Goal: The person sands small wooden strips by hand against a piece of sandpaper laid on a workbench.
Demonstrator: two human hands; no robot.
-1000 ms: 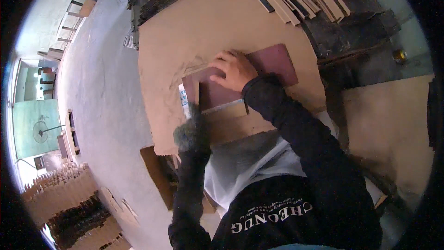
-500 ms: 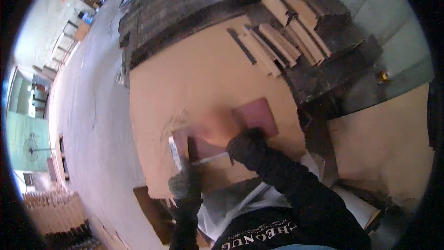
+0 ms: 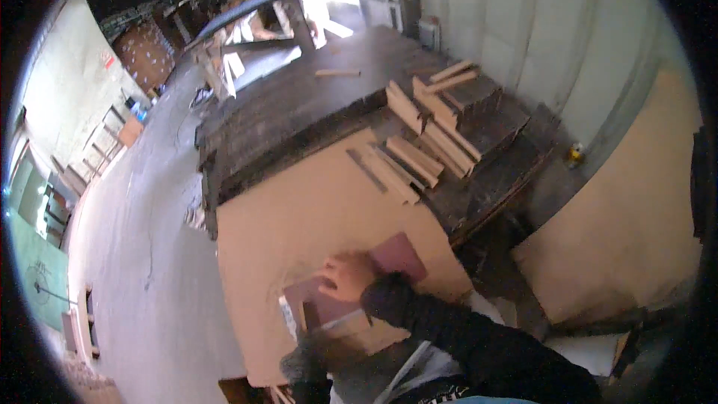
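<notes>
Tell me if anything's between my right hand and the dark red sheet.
Nothing visible is: your right hand lies over the dark red sheet, though its palm is hidden. A thin tan strip sits left, near your left hand.

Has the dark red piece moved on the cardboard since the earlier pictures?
No: the dark red piece keeps about the same place on the cardboard; the view shifted.

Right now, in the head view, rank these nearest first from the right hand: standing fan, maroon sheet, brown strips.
1. Maroon sheet: under the right hand.
2. Brown strips: ahead, to the right.
3. Standing fan: far left.
</notes>
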